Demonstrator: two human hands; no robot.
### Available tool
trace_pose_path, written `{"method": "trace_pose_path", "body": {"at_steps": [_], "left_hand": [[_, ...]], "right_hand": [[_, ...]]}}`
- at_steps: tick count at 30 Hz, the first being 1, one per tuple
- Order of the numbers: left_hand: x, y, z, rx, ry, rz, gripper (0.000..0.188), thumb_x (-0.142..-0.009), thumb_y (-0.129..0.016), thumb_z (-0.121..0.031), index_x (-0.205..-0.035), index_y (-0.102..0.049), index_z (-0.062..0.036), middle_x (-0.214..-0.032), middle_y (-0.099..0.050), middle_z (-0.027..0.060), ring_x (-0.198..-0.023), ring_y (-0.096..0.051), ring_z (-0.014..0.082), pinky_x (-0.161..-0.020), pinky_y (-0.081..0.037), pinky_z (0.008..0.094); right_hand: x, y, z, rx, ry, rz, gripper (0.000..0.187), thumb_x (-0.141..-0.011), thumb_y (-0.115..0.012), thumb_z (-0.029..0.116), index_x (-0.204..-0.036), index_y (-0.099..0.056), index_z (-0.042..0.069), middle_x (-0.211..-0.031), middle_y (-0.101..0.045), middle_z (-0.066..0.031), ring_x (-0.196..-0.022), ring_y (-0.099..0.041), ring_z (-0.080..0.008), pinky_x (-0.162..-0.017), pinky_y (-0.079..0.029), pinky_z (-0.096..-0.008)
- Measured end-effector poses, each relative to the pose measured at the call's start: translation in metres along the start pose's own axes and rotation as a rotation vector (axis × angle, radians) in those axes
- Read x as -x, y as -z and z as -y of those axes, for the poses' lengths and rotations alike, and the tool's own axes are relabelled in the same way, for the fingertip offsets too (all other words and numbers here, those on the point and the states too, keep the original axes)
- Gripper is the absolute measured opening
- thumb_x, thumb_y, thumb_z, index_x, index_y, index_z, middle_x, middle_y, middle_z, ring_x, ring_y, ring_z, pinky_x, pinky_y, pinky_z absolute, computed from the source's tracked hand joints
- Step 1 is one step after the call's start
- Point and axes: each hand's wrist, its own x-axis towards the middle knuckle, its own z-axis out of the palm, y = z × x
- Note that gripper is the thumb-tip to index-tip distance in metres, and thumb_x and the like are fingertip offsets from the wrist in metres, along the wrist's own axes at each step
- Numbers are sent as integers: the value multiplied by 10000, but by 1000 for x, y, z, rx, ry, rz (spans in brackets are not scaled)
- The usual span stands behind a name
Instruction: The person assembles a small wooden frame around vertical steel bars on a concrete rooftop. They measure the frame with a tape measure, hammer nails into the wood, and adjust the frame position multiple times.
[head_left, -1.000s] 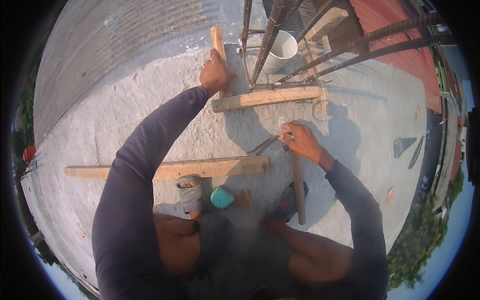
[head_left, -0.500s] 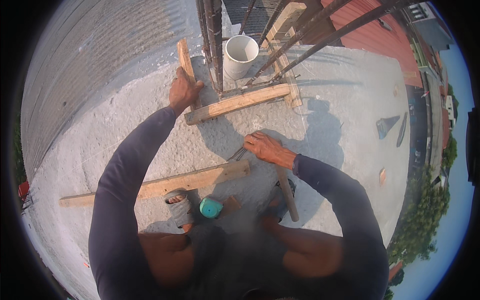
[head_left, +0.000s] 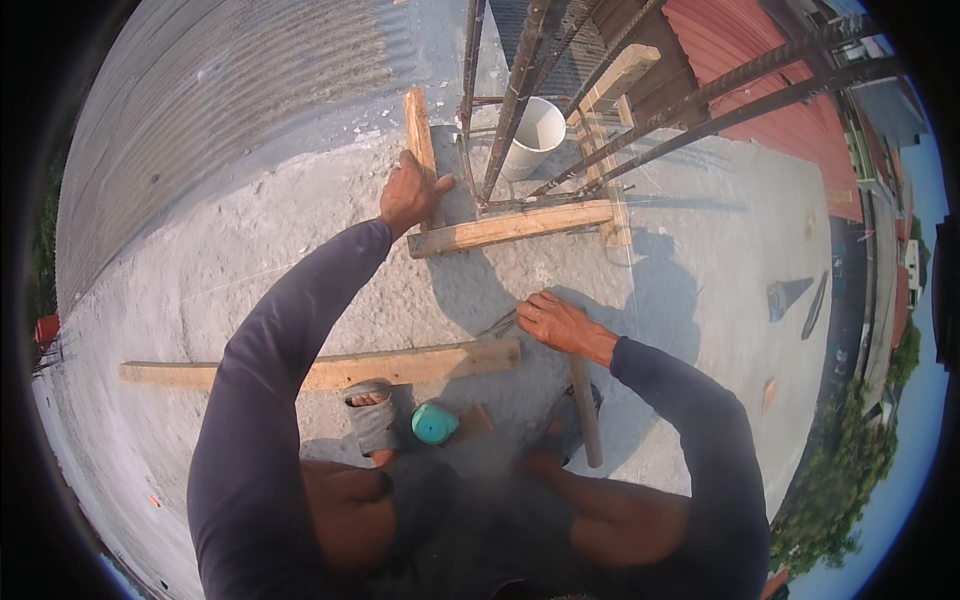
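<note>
My left hand (head_left: 405, 195) is closed around a short upright-lying wood piece (head_left: 418, 125), beside the left end of a wooden crosspiece (head_left: 515, 229). Together with a third piece (head_left: 616, 225) on the right, these partly frame several steel rebars (head_left: 520, 90) and a white plastic pipe (head_left: 537, 128). Nearer to me, my right hand (head_left: 560, 325) has its fingers pinched together over thin dark nails (head_left: 498, 326) just above the concrete. Below the right wrist lies a round wooden tool handle (head_left: 586, 420); its upper end is hidden.
A long wood plank (head_left: 420, 365) lies in front of my feet, with a teal tape measure (head_left: 434, 424) near my left sandal (head_left: 372, 420). A trowel-like tool (head_left: 788, 297) rests on the concrete slab at right. Corrugated roofing (head_left: 230, 100) slopes along the left; rebars lean towards the upper right.
The view has shifted, so the scene sits slightly further right and lower. Both hands keep nearly the same places relative to the wood and the nails.
</note>
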Motion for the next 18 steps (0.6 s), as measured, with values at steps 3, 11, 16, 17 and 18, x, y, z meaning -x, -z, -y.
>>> {"method": "trace_pose_path", "body": {"at_steps": [3, 11, 16, 17, 18], "left_hand": [[17, 20, -8, -45, 62, -159, 741, -855, -723, -388, -1342, -404, 69, -1117, -609, 333, -1093, -610, 465, -906, -507, 518], [146, 69, -27, 10, -848, 5, 308, -887, -645, -145, -1161, -645, -6, -1058, -652, 161, -1027, -632, 339, -867, -526, 451], [130, 74, -19, -12, -896, 71, 251, -872, -678, -101, -1107, -637, -22, -958, -679, 158, -883, -668, 365, -767, -554, 438], [121, 75, -13, -24, -889, 88, 244, -871, -679, -97, -1101, -637, -27, -952, -681, 163, -857, -669, 373, -757, -555, 436], [111, 75, -7, 94, -827, 39, 232, -885, -669, -73, -1110, -633, -31, -960, -685, 158, -821, -683, 351, -721, -557, 425]], "right_hand": [[-5, 31, 18, -185, -108, -83, 141, -755, -626, -23, -877, -590, 39, -929, -573, -85, -912, -597, -283, -775, -525, -386], [-80, 127, 44, -169, -140, -442, 322, -780, -652, -88, -1083, -635, 20, -1062, -602, -117, -886, -667, -308, -701, -579, -386], [-135, 148, 41, -197, -150, -484, 362, -813, -677, -49, -1163, -607, 14, -1118, -597, -144, -902, -661, -347, -706, -573, -405], [-138, 148, 41, -210, -173, -507, 377, -820, -687, -34, -1183, -600, 15, -1120, -595, -149, -914, -658, -355, -716, -570, -412], [-136, 148, 42, -228, -196, -530, 392, -827, -696, -18, -1203, -593, 16, -1123, -594, -153, -925, -655, -363, -725, -567, -418]]}}
